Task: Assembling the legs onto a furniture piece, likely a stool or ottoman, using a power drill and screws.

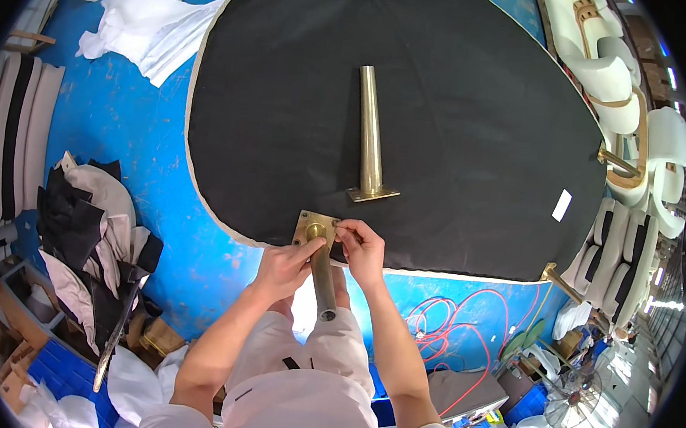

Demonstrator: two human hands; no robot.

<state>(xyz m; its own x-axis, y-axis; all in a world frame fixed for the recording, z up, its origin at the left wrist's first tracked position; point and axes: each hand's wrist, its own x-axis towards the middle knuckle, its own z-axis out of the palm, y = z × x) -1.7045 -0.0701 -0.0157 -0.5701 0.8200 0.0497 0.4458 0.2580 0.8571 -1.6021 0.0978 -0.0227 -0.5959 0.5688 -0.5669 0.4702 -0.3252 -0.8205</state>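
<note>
A brass-coloured metal furniture leg point(322, 280) with a square mounting plate stands at the near edge of a large black-covered panel point(475, 144), the plate against the black cloth. My left hand point(281, 273) is closed round the leg just by its plate. At the plate's right corner, my right hand point(363, 251) pinches with thumb and forefinger; whatever is between them is too small to make out. Dark bolt heads show at other plate corners. A second brass leg point(371, 136) lies loose on the black cloth, its plate toward me.
Two more legs point(565, 284) point(621, 162) stick out from the panel's right edge. A white label point(561, 205) lies on the cloth. Red hose point(450, 325) coils on the blue floor at right. Upholstered pieces point(95, 228) are piled at left, and a fan point(573, 399) stands at lower right.
</note>
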